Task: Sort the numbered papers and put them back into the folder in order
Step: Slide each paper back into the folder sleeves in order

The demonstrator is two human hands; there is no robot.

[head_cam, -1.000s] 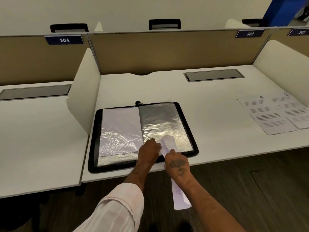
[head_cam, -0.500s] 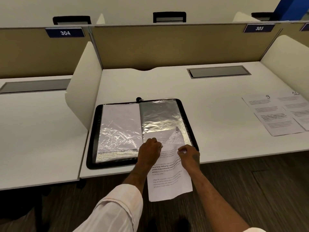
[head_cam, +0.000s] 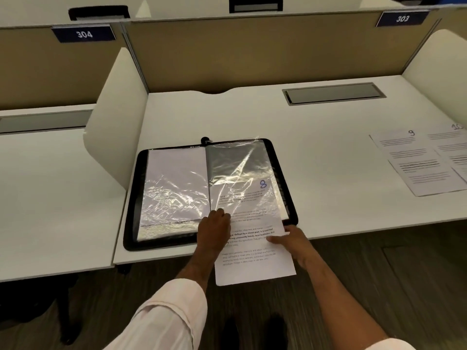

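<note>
A black folder [head_cam: 131, 198] lies open on the white desk, with clear plastic sleeves on both sides. The paper numbered 8 [head_cam: 252, 251] is partly inside the right-hand sleeve [head_cam: 237, 165]; its lower half sticks out over the desk's front edge. My left hand [head_cam: 213, 229] rests at the sleeve's bottom opening, on the paper's left edge. My right hand [head_cam: 294, 242] grips the paper's right edge. The papers numbered 9 [head_cam: 414, 162] and 10 [head_cam: 452, 147] lie flat at the desk's right side.
White side dividers [head_cam: 116, 127] flank the desk and a tan partition [head_cam: 252, 51] stands behind it. A grey cable hatch [head_cam: 333, 93] is set in the desk top. A neighbouring desk [head_cam: 50, 198] is at the left.
The paper numbered 8 has unrolled and slid farther up into the right sleeve. My right hand moved from its top to its right edge. The view has come closer.
</note>
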